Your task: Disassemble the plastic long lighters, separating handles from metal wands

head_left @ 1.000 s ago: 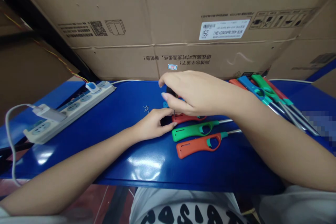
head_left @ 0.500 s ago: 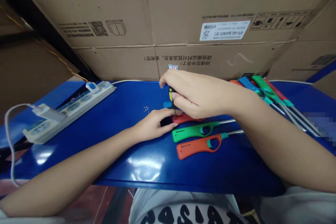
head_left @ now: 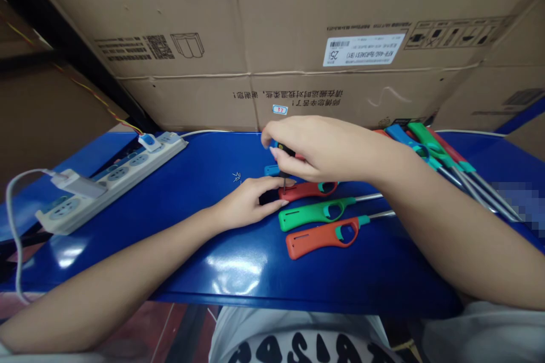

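My right hand (head_left: pixel 302 147) is closed round the black and yellow handle of a screwdriver (head_left: pixel 285 181), held upright with its tip on the butt end of a red lighter (head_left: pixel 304 190). Thumb and fingers of my left hand (head_left: pixel 253 201) pinch that same end of the red lighter from both sides. Nearer to me lie a green lighter (head_left: pixel 306 214) and an orange lighter (head_left: pixel 315 239), both long-nosed with metal tubes. Part of a blue lighter (head_left: pixel 271 170) shows behind the red one, mostly covered by my right hand.
Small screws (head_left: pixel 237 177) lie loose on the blue table (head_left: pixel 204 193) left of my hands. Several more lighters (head_left: pixel 443 153) are stacked at the right. A white power strip (head_left: pixel 128 176) with plugs sits at the left; a large cardboard box (head_left: pixel 204 96) stands behind.
The fingers of my right hand have shifted round the screwdriver handle, uncovering more of the red lighter's trigger end. My left hand keeps its hold on the lighter.
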The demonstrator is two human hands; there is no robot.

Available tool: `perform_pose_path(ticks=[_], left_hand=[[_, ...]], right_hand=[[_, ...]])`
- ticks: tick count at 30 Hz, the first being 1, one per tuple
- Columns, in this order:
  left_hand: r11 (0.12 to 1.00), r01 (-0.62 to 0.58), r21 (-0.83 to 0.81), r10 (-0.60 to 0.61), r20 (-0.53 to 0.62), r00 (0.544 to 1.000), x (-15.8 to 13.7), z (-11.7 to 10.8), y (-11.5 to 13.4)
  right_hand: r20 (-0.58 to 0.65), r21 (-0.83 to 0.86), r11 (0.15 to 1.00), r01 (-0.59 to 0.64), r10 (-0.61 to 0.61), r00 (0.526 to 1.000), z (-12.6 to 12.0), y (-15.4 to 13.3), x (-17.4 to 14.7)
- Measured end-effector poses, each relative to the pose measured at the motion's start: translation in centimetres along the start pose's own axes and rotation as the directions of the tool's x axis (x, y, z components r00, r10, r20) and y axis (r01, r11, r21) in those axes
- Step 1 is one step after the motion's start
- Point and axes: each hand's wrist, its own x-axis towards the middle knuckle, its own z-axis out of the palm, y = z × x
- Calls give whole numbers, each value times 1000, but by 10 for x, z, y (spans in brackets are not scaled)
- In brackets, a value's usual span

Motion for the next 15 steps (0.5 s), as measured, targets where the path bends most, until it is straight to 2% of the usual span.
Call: perform_pose_path(ticks=[6, 9, 13, 15], left_hand=[[1000, 5, -5, -5, 4, 1000, 0, -1, -1], [1000, -3, -3, 3, 2, 1000, 0, -1, -1], [1000, 0, 8, 0, 4, 1000, 0, -1, 0], [1000, 1, 12, -1, 3, 1000, -1, 0, 0]], right_hand=[[3, -66, 997, -39, 39, 999, -2, -1, -1], [-19, -28, 1000, -4, 3, 1000, -1, 0, -1], [0, -65, 997, -49, 49, 999, -1, -1, -1], [11, -44, 998, -34, 35, 999, -3, -2, -1]])
